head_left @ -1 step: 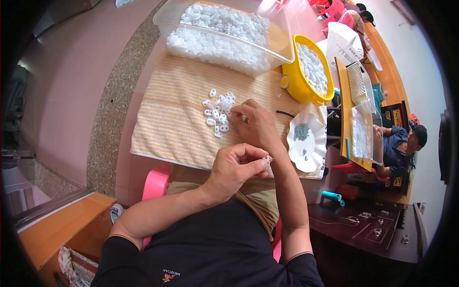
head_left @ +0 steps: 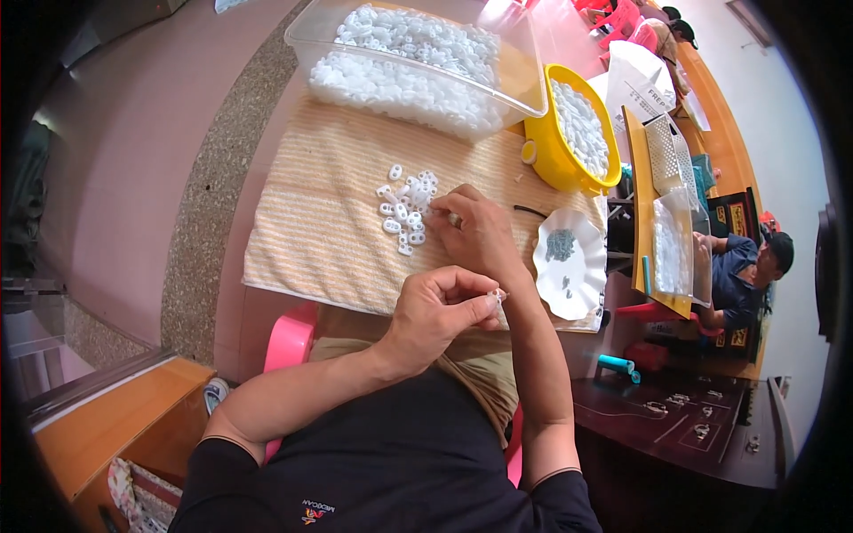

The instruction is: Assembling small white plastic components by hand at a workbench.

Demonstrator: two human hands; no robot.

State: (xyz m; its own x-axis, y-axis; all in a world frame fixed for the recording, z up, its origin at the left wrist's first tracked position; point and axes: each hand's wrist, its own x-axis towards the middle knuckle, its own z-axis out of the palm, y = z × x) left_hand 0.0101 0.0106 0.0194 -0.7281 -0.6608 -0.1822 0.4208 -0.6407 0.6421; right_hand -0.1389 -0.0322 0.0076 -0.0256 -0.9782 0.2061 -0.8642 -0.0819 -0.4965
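Note:
My left hand (head_left: 435, 311) pinches a small whitish plastic piece (head_left: 496, 295) between thumb and forefinger, just over my right forearm. Farther out, my right hand (head_left: 475, 229) rests on the striped towel (head_left: 311, 204). Its fingers are bent inward, with the fingertips at the right edge of a loose pile of small white oval plastic parts (head_left: 404, 209), several showing two holes. What those fingers hold, if anything, is too small to make out. Right of this hand stands a white scalloped dish (head_left: 577, 282) with a heap of tiny grey pieces (head_left: 561, 245).
A clear plastic bin (head_left: 413, 98) full of white parts stands at the table's far side. Beside it is a yellow tub (head_left: 542, 147) of similar parts. A thin black strip (head_left: 530, 211) lies near the dish. At the right, another person (head_left: 746, 275) sits at a wooden table (head_left: 641, 213).

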